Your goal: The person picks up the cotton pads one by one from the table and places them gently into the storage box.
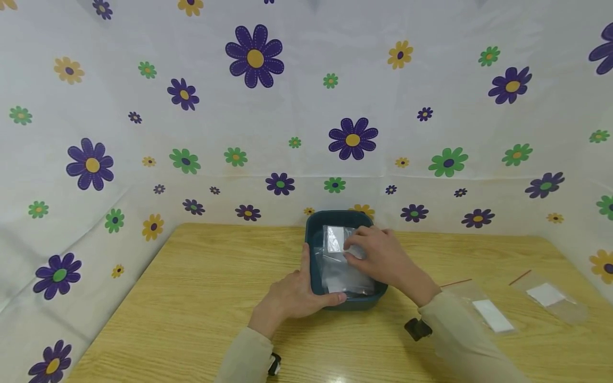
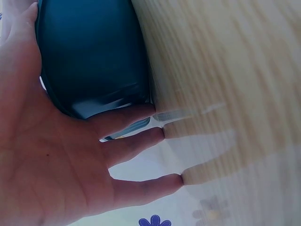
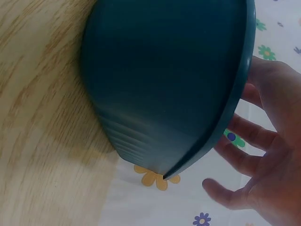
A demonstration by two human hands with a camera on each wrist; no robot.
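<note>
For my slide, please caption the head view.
Left hand against teal bin, right hand over clear plastic bags inside it.

No lettering, number, brand or sign can be read anywhere in the three views.

Wearing long sleeves here, and in pale beige! Showing plain, smooth-looking cloth on the left sleeve (image 1: 244, 356), and matching that shade exactly on the right sleeve (image 1: 466, 338). Ending just short of the wrists, with the left hand (image 1: 297, 292) and right hand (image 1: 375, 252) both bare. And now the hardware: sporting a small, black, squarish wrist piece (image 1: 419, 329) by the right cuff, plus a second dark fitting (image 1: 274, 364), touched with white, beside the left cuff!
</note>
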